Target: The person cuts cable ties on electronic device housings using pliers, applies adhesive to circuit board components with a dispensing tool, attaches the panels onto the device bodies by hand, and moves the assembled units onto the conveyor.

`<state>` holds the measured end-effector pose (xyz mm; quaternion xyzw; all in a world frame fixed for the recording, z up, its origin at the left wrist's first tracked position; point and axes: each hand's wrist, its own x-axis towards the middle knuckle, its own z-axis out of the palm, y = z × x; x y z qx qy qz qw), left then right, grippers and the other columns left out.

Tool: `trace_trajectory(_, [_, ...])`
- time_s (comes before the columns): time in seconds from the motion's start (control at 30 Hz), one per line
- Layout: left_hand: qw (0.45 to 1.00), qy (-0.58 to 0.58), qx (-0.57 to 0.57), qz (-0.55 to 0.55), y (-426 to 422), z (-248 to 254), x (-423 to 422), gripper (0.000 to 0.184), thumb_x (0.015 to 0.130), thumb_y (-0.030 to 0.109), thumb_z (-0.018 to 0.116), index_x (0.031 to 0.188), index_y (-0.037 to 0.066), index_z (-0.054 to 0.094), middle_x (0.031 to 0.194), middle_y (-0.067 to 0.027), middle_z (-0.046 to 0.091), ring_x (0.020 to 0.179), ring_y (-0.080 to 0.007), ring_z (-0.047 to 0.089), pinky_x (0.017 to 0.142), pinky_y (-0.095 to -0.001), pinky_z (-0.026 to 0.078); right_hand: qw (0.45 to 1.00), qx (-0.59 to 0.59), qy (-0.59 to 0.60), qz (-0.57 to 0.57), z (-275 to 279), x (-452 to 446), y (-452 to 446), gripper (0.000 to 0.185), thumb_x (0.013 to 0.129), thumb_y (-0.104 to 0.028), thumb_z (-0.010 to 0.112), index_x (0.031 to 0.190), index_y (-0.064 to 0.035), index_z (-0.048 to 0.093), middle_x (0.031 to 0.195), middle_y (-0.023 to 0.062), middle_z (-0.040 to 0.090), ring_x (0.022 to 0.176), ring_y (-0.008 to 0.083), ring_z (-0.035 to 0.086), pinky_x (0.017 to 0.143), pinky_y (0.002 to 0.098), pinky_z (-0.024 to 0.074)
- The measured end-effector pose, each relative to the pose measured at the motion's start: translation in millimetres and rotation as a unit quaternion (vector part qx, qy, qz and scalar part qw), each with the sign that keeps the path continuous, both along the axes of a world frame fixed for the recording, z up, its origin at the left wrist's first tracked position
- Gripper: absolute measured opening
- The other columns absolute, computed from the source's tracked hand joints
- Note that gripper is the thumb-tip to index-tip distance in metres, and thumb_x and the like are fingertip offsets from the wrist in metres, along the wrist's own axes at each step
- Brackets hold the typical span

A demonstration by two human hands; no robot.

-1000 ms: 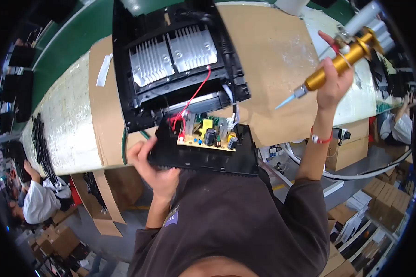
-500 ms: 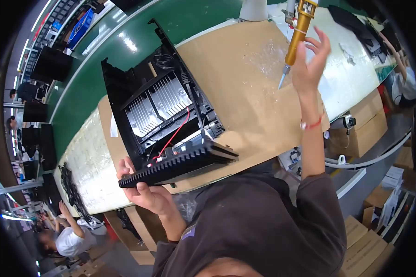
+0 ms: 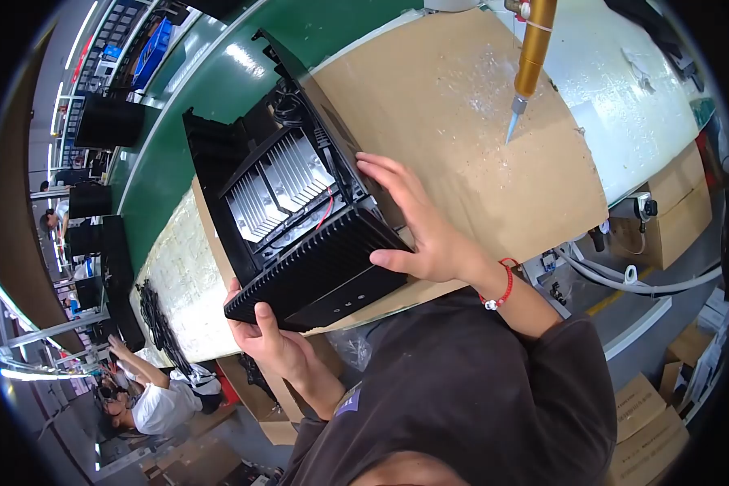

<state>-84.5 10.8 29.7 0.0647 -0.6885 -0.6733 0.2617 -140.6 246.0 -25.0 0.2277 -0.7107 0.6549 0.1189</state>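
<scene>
I see left hand (image 3: 277,347) fingers gripping the ribbed black panel (image 3: 324,271) by its left end, right hand (image 3: 433,241) fingers spanning its right end and the chassis (image 3: 280,191) side. Panel's at the chassis's near end, chassis on cardboard (image 3: 454,121). Gold dispenser (image 3: 535,53) well apart, right.

Ridged black panel (image 3: 328,275), tilted, at near end of black housing (image 3: 217,198); silver finned heatsinks (image 3: 304,168) exposed.

Single fisheye view from head height, facing forward and down, close over the surface (image 3: 628,154), its near edge slanting up rightward, dark shirt (image 3: 470,389) at bottom.
</scene>
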Motion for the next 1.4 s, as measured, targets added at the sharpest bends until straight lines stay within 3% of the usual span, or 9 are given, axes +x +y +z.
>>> trace_trajectory(0.37, [1.000,0.009,-0.029,-0.009,-4,-2,-9,0.040,0.082,0.004,0.070,0.116,-0.003,0.049,0.105,-0.0087,0.054,0.098,-0.0171,0.054,0.095,-0.0288,0.041,0.997,0.037,0.038,-0.050,2,5,0,0.077,0.083,-0.038,0.064,0.141,0.0003,0.032,0.144,0.0208,0.034,0.132,0.0374,0.034,0.109,0.0450,0.0266])
trace_trajectory(0.57, [0.996,0.032,-0.084,-0.027,-8,-20,-15,0.057,0.077,0.008,0.076,0.124,0.000,0.044,0.127,-0.0113,0.044,0.113,-0.0169,0.045,0.100,-0.0296,0.036,0.996,0.062,0.031,-0.051,11,18,3,0.063,0.081,-0.012,0.067,0.137,0.0020,0.041,0.140,0.0205,0.043,0.131,0.0333,0.042,0.107,0.0385,0.0355])
trace_trajectory(0.77, [0.979,-0.081,-0.188,-0.021,-30,-16,-15,0.035,0.081,0.026,0.076,0.092,-0.004,0.062,0.080,-0.0019,0.062,0.073,-0.0086,0.054,0.067,-0.0246,0.046,0.980,0.152,0.096,-0.085,29,10,2,0.055,0.081,-0.006,0.068,0.130,0.0050,0.048,0.104,0.0197,0.064,0.091,0.0299,0.065,0.085,0.0345,0.0511])
trace_trajectory(0.8, [0.980,-0.046,-0.189,-0.030,-32,-6,-16,0.034,0.083,0.026,0.074,0.093,-0.005,0.063,0.076,-0.0013,0.061,0.071,-0.0084,0.053,0.065,-0.0243,0.046,0.974,0.130,0.155,-0.101,39,6,-1,0.046,0.082,-0.008,0.069,0.123,0.0055,0.054,0.088,0.0191,0.064,0.074,0.0289,0.063,0.071,0.0341,0.0511])
trace_trajectory(1.03, [0.917,0.074,-0.356,-0.162,-56,178,-33,0.041,0.093,0.040,0.055,0.108,0.003,0.064,0.092,-0.0139,0.066,0.088,-0.0231,0.064,0.079,-0.0338,0.049,0.928,0.341,0.090,-0.122,274,-8,-10,0.039,0.091,-0.034,0.059,0.096,0.0047,0.060,0.077,0.0100,0.059,0.064,0.0173,0.052,0.062,0.0287,0.0433])
trace_trajectory(1.13, [0.901,-0.101,-0.377,-0.187,-35,234,-70,0.057,0.092,0.052,0.048,0.102,-0.001,0.066,0.087,-0.0126,0.067,0.079,-0.0223,0.065,0.074,-0.0327,0.051,0.955,0.279,0.045,-0.093,291,-75,17,0.051,0.097,-0.036,0.048,0.072,0.0067,0.062,0.066,-0.0011,0.059,0.062,0.0075,0.048,0.059,0.0266,0.0393])
trace_trajectory(1.27, [0.883,-0.201,-0.380,-0.191,-12,254,-123,0.069,0.088,0.062,0.045,0.097,-0.003,0.067,0.084,-0.0146,0.067,0.075,-0.0249,0.066,0.071,-0.0366,0.054,0.922,0.348,0.029,-0.166,281,-151,76,0.056,0.089,-0.055,0.056,0.103,-0.0016,0.062,0.084,0.0065,0.060,0.073,0.0138,0.055,0.064,0.0290,0.0442])
trace_trajectory(1.3, [0.882,-0.190,-0.397,-0.165,-7,255,-135,0.068,0.087,0.061,0.046,0.096,-0.003,0.067,0.083,-0.0167,0.067,0.074,-0.0256,0.066,0.066,-0.0386,0.054,0.935,0.336,-0.063,-0.101,291,-137,56,0.060,0.086,-0.061,0.055,0.107,-0.0053,0.062,0.093,0.0039,0.062,0.085,0.0098,0.056,0.067,0.0278,0.0443])
trace_trajectory(1.4, [0.838,0.281,-0.469,0.003,-18,216,-220,0.031,0.087,0.029,0.061,0.104,0.002,0.062,0.090,-0.0139,0.063,0.086,-0.0229,0.062,0.072,-0.0349,0.050,0.962,0.239,-0.088,-0.102,287,-166,42,0.055,0.088,-0.056,0.056,0.107,-0.0044,0.063,0.095,0.0040,0.063,0.087,0.0095,0.056,0.073,0.0275,0.0449])
